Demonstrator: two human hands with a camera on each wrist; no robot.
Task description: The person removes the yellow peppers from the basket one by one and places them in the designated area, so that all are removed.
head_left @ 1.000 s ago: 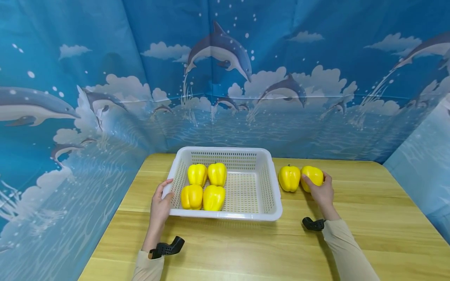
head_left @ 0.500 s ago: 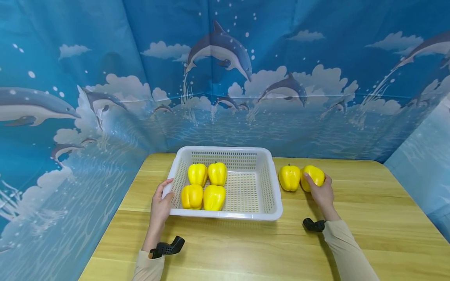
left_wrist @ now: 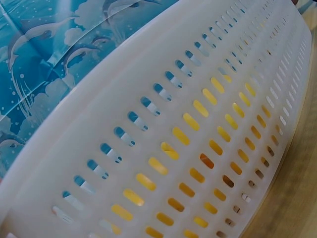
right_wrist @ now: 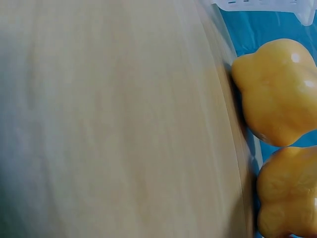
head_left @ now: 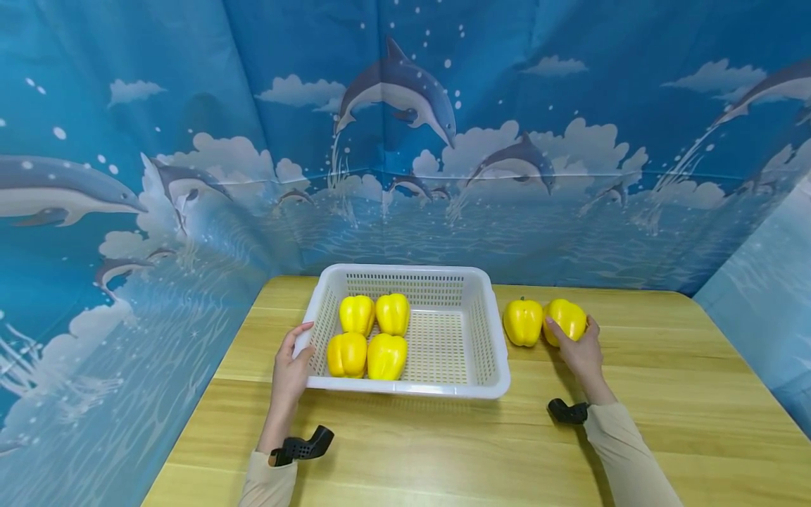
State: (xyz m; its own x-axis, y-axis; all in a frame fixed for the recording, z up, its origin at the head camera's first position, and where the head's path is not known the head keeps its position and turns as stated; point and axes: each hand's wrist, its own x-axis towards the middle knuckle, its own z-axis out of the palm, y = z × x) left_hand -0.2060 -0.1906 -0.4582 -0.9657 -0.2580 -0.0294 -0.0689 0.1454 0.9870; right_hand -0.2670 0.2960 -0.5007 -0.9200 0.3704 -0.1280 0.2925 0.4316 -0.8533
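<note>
My right hand (head_left: 581,355) hides the near right side of the outer yellow pepper (head_left: 568,317), and its fingers show only in part. I can't tell how the lower fingers of my left hand (head_left: 289,377) lie on the white basket (head_left: 405,388). Both sleeves (head_left: 269,482) run off the head view's bottom edge. From my right wrist, the loose peppers (right_wrist: 280,94) are cut by the right edge, and the dark smear (right_wrist: 10,198) at left is too blurred to name.
</note>
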